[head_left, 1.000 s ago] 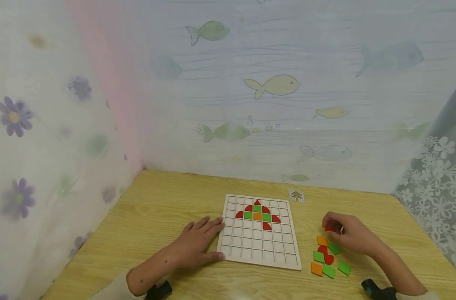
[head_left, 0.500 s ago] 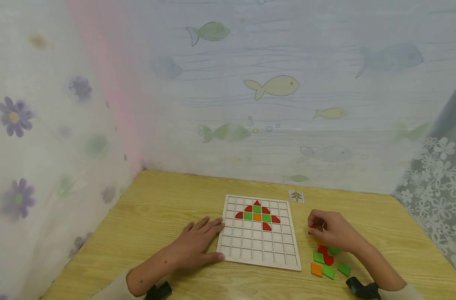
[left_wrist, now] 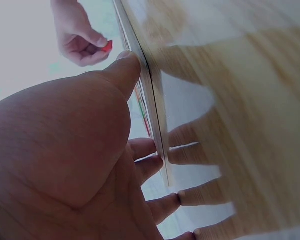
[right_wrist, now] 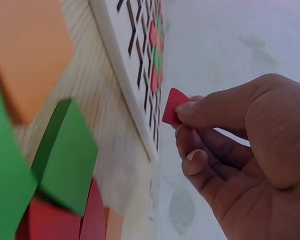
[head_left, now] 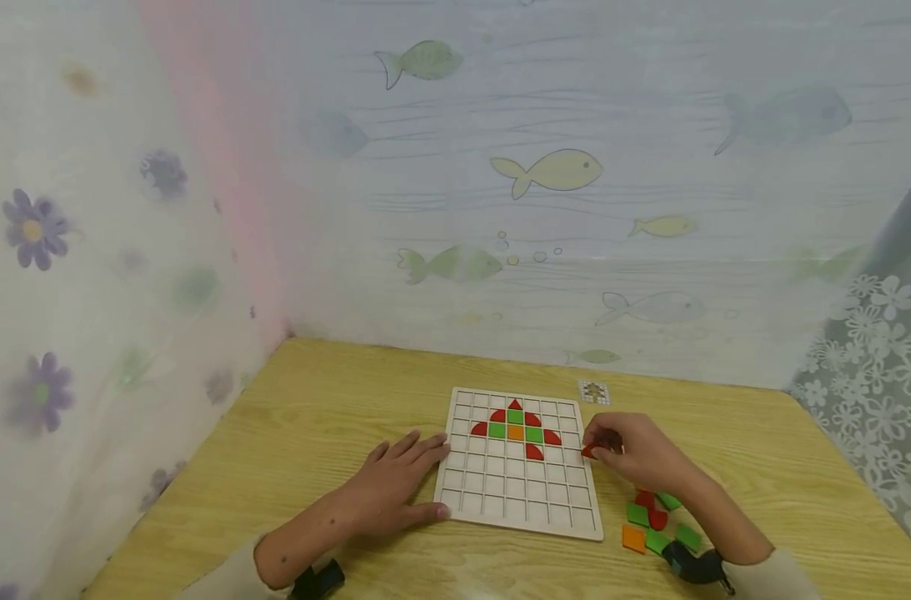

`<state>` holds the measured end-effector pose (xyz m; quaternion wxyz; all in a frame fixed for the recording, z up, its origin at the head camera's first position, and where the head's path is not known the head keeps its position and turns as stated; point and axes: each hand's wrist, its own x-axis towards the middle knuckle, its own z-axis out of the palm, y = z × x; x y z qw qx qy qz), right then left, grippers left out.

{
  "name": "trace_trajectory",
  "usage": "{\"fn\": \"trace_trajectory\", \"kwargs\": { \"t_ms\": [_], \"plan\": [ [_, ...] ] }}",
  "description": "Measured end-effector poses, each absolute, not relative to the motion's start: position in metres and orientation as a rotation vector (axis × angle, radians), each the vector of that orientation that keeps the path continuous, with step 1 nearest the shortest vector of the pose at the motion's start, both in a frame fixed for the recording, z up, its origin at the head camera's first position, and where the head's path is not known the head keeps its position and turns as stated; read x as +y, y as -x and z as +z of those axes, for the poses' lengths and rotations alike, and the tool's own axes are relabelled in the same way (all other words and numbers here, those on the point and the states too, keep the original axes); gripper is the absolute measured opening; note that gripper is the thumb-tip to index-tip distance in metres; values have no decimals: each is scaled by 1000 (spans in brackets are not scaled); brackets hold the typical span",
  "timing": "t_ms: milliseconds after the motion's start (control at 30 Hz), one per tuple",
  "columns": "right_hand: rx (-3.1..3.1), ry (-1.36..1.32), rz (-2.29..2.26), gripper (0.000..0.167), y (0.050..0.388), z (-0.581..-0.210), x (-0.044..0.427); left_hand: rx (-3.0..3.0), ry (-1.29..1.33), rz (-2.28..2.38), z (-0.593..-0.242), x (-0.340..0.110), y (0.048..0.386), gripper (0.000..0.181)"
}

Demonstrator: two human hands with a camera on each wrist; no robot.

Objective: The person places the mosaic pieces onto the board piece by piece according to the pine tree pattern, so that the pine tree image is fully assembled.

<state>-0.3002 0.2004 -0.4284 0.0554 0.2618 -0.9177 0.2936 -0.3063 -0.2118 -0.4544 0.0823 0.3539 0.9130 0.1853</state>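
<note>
Between thumb and fingertips my right hand [head_left: 635, 448] pinches a red tile [right_wrist: 173, 106] with one curved edge, held just over the right edge of the wooden grid board [head_left: 500, 500]. My left hand [head_left: 383, 492] lies with fingers spread, its fingertips and thumb touching the board's left edge. Red, green and orange tiles fill several cells in the board's upper half, with a red triangle [head_left: 515, 405] at the top. In the left wrist view the thumb [left_wrist: 125, 65] rests along the board's edge.
Loose tiles lie right of the board, among them an orange square [head_left: 633, 539] and a green square [head_left: 638, 513], partly under the right forearm. A small pattern card [head_left: 594, 392] lies behind the board. Printed curtains hang around the table.
My right hand has moved left from the loose tiles to the board's right edge, carrying the red tile. The left hand has stayed in place.
</note>
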Motion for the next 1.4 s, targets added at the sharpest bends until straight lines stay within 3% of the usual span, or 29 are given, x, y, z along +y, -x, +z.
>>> {"fn": "trace_trajectory", "kwargs": {
  "t_ms": [700, 1400],
  "plan": [
    [-2779, -935, 964, 11, 335, -433, 142, 2720, -1049, 557, -451, -211, 306, 84],
    [-2801, -1008, 1002, 17, 352, -444, 96, 2740, -1055, 543, -453, -211, 307, 84]
  ]
}}
